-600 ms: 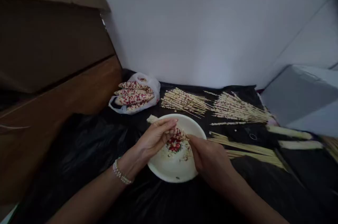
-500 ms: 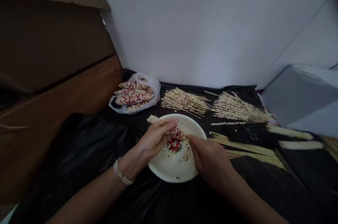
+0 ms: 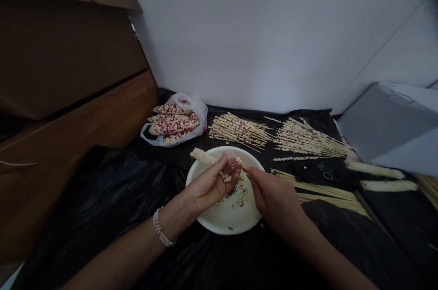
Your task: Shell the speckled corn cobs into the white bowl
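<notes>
My left hand (image 3: 209, 185) is closed around a corn cob (image 3: 205, 157) held over a white bowl (image 3: 224, 217); the bare end of the cob sticks out to the upper left. My right hand (image 3: 270, 194) is closed at the cob's other end, thumb and fingers pinching at its kernels. Loose kernels (image 3: 239, 192) lie in the bowl under both hands. A bead bracelet (image 3: 160, 228) is on my left wrist.
A white plastic bag (image 3: 174, 121) holds several red-and-white cobs at the back. Two heaps of threaded skewers (image 3: 239, 130) (image 3: 308, 139) lie by the wall. Plain sticks (image 3: 325, 192) and two bare cobs (image 3: 374, 170) lie at right. A grey box (image 3: 393, 126) and wooden furniture (image 3: 75, 112) flank the black sheet.
Both hands have shifted slightly over the bowl; the left hand has turned the cob, and more loose kernels now lie in the bowl, covering its flower pattern.
</notes>
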### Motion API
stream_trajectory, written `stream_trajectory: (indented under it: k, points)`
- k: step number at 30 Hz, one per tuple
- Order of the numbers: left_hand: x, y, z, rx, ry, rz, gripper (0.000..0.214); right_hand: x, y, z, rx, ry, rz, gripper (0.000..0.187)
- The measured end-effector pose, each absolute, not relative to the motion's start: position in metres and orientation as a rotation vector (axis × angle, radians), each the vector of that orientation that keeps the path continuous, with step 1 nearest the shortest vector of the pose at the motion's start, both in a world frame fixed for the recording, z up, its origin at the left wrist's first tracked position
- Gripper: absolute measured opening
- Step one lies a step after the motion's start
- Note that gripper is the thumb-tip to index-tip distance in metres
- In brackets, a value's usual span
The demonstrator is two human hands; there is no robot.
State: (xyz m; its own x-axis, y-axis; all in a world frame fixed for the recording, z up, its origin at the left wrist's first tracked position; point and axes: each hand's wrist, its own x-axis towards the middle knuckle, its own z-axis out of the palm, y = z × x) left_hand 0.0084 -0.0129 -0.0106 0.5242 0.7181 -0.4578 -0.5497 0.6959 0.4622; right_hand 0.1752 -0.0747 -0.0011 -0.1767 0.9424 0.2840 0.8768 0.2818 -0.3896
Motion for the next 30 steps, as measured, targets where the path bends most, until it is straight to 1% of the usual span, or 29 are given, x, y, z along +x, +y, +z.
stream_trajectory:
  k: [2, 4, 9, 15, 19, 25, 27, 30]
  points:
    - [0.007, -0.011, -0.004, 0.196, 0.611, 0.711, 0.045, 0.178, -0.073, 0.001, -1.653, -2.049, 0.141, 0.029]
    - [0.005, -0.01, 0.002, 0.168, 0.547, 0.704, 0.056, 0.18, -0.072, 0.003, -1.636, -2.019, 0.161, 0.028]
    - [0.002, -0.009, 0.0, 0.21, 0.444, 0.673, 0.062, 0.18, -0.071, 0.005, -1.519, -1.993, 0.252, 0.026]
    - [0.0, -0.01, -0.013, 0.635, 0.585, 0.539, 0.055, 0.188, -0.068, 0.008, -1.547, -1.948, 0.267, 0.026]
    - [-0.003, -0.01, -0.015, 0.883, 0.62, 0.487, 0.058, 0.191, -0.065, 0.009, -1.583, -1.931, 0.285, 0.027]
    - [-0.005, -0.005, -0.024, 1.281, 0.699, 0.443, 0.033, 0.194, -0.062, 0.008, -1.646, -1.926, 0.313, 0.028]
    - [-0.005, -0.006, -0.024, 1.379, 0.715, 0.408, 0.032, 0.197, -0.059, 0.006, -1.701, -1.933, 0.266, 0.026]
    - [-0.008, -0.003, -0.015, 1.328, 0.753, 0.416, 0.033, 0.2, -0.053, 0.0, -1.922, -1.952, 0.144, 0.022]
